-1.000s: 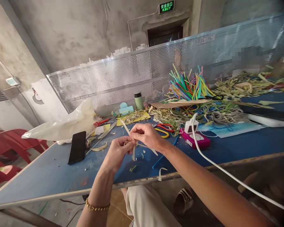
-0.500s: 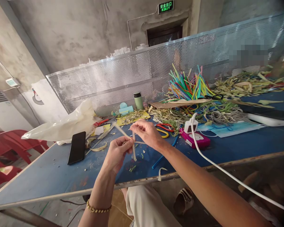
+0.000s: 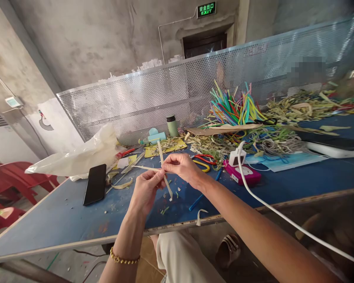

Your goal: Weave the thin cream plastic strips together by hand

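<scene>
Over the front of the blue table, my left hand (image 3: 146, 188) pinches several crossed pale flat strips (image 3: 160, 151) between thumb and fingers. They look like dried leaf or husk. One end points up and away, one reaches out to the left, and another hangs down below my fingers. Touching the left at the crossing, my right hand (image 3: 181, 168) has its thumb and fingertips closed on the strips too. The crossing itself is mostly hidden by my fingertips.
A black phone (image 3: 94, 184) lies left, near a plastic bag (image 3: 76, 155). Behind are scissors (image 3: 205, 159), a green bottle (image 3: 172, 126) and colourful pipe cleaners (image 3: 234, 106). A white cable (image 3: 259, 198) runs from a charger (image 3: 237, 158) past my right forearm. A perforated metal screen (image 3: 141, 106) stands behind.
My right hand has come down and left to meet my left hand at the crossing. The strips have turned, with one end now upright and another pointing left.
</scene>
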`<state>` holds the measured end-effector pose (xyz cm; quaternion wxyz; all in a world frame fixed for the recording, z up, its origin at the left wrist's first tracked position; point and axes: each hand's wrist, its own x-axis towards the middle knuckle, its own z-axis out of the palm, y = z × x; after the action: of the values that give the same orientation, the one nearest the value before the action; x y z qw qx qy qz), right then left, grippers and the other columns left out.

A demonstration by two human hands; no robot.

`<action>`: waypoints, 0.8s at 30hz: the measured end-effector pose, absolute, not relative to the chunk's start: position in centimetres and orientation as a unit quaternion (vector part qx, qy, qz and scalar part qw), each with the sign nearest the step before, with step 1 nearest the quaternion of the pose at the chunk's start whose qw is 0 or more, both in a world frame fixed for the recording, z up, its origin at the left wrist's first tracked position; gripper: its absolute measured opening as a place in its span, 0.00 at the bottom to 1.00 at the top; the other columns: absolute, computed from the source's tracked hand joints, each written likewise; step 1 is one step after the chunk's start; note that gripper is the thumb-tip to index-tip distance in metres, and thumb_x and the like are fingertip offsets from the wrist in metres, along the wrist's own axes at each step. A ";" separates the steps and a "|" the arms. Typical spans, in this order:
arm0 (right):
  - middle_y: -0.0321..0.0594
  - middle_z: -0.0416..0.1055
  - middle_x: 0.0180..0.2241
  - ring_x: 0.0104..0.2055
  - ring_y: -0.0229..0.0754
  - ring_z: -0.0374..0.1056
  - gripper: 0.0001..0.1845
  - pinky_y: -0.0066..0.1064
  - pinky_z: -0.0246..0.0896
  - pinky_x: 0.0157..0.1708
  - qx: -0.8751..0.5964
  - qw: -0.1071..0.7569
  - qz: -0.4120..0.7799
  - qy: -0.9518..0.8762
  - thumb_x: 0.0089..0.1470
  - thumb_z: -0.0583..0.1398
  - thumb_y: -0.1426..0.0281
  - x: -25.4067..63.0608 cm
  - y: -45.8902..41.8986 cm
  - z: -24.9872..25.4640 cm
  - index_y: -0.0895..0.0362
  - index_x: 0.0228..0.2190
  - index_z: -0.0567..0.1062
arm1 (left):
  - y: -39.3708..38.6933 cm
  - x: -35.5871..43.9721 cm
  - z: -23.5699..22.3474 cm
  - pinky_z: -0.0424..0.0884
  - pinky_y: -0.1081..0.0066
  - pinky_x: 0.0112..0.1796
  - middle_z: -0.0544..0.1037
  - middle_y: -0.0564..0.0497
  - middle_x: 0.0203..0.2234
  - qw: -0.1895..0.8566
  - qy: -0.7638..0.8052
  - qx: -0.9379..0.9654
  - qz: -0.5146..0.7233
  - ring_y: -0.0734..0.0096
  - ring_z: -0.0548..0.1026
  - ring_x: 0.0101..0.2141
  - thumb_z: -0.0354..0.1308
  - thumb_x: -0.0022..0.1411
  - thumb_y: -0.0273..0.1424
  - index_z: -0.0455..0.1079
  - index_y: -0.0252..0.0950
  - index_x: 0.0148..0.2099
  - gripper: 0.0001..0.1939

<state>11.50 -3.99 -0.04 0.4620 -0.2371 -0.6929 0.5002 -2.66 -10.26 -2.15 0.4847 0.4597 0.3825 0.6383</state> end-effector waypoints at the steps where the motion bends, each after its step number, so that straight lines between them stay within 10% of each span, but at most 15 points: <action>1: 0.35 0.72 0.22 0.25 0.36 0.66 0.11 0.29 0.61 0.30 -0.234 0.464 0.501 -0.692 0.44 0.66 0.65 11.5 -4.1 0.0 0.60 0.24 0.75 | -10.2 -2.5 -2.1 0.60 0.74 0.24 0.72 0.52 0.17 0.471 0.391 0.461 0.642 0.78 0.66 0.20 0.73 0.46 0.38 0.76 0.29 0.26 0.16; 16: 0.35 0.72 0.24 0.28 0.35 0.65 0.10 0.29 0.62 0.33 -0.241 0.482 0.525 -0.658 0.43 0.66 0.66 10.7 -4.0 -0.8 0.60 0.24 0.75 | -11.1 -2.3 -2.3 0.60 0.73 0.24 0.73 0.50 0.23 0.469 0.397 0.462 0.640 0.78 0.67 0.21 0.72 0.46 0.36 0.76 0.30 0.25 0.14; 24: 0.38 0.72 0.21 0.22 0.37 0.68 0.23 0.28 0.59 0.24 -0.260 0.400 0.380 -0.792 0.58 0.58 0.53 11.5 -3.5 -1.0 0.59 0.24 0.74 | -11.0 -3.3 -2.7 0.64 0.74 0.27 0.77 0.47 0.30 0.497 0.353 0.433 0.664 0.78 0.67 0.24 0.71 0.50 0.36 0.79 0.29 0.33 0.14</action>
<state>11.45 -3.48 -1.04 0.4002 -0.2604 -0.7923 0.3798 -3.26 -11.04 -2.65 0.4971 0.4328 0.3529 0.6642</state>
